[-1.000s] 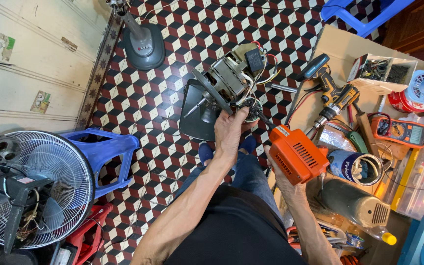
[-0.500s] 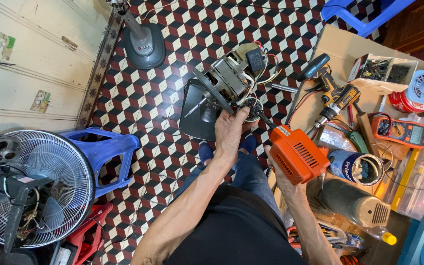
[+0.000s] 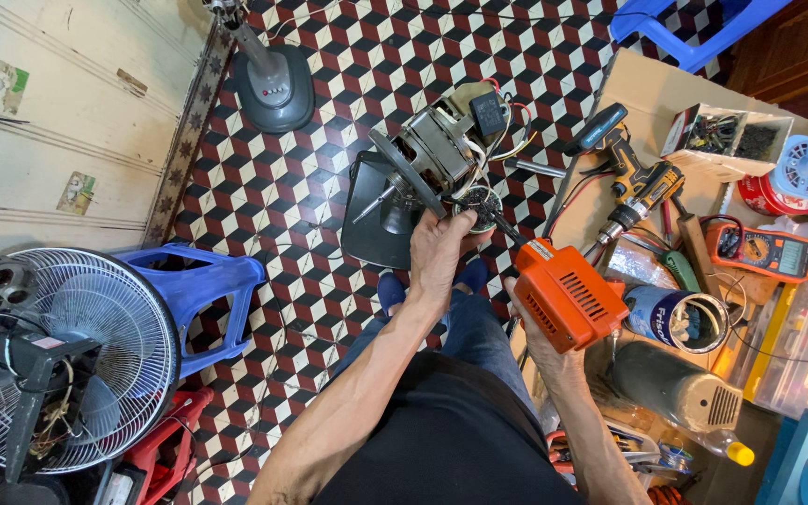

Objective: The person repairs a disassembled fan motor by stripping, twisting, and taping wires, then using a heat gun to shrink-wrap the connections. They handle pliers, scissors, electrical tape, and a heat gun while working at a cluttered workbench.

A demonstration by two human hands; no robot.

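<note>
On the checkered floor (image 3: 329,187), the opened fan motor (image 3: 432,159) lies before the knees, steadied by the left hand (image 3: 437,252), grip closed on its wiring end, so the orange soldering gun (image 3: 563,295), clasped in the right hand (image 3: 540,332), can reach it.

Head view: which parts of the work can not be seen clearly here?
- Tip of the orange soldering gun: too small, lost among wires at the fan motor.
- Right hand: fingers hidden behind the gun body.
- Left hand: fingertips hidden against the motor.
- Standing fan: cut off by the left edge.
</note>
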